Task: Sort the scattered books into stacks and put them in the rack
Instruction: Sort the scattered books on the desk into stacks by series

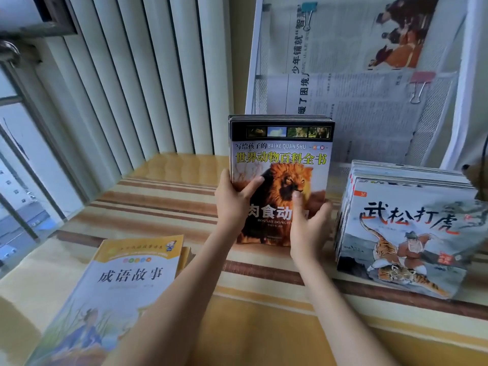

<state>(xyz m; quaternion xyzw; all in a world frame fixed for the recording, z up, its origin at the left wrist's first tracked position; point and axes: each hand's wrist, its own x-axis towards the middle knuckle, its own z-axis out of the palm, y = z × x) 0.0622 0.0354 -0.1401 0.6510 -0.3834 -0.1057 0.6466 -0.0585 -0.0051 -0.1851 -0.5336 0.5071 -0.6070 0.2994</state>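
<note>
Taking the lion-cover stack as the landmark: far to its left a window shows, then the tall white ribs of a radiator behind and to its left. Nearer the camera and left of the stack, a yellow-topped storybook lies flat on the striped cloth, with another book's edge showing under its right side.

The left hand grips the stack's left edge, fingers behind and thumb curled across the front cover. The stack itself, several thin animal encyclopedias, stands upright with its lower edge on the cloth. The right hand holds its lower right corner, thumb pressed flat on the cover and fingers wrapped round the right edge.

Behind the stack and to its right rises a white mesh rack holding newspapers fastened with a teal binder clip and a pink binder clip. Right of the stack, apart from it, a tiger-cover stack lies tilted on the cloth.
</note>
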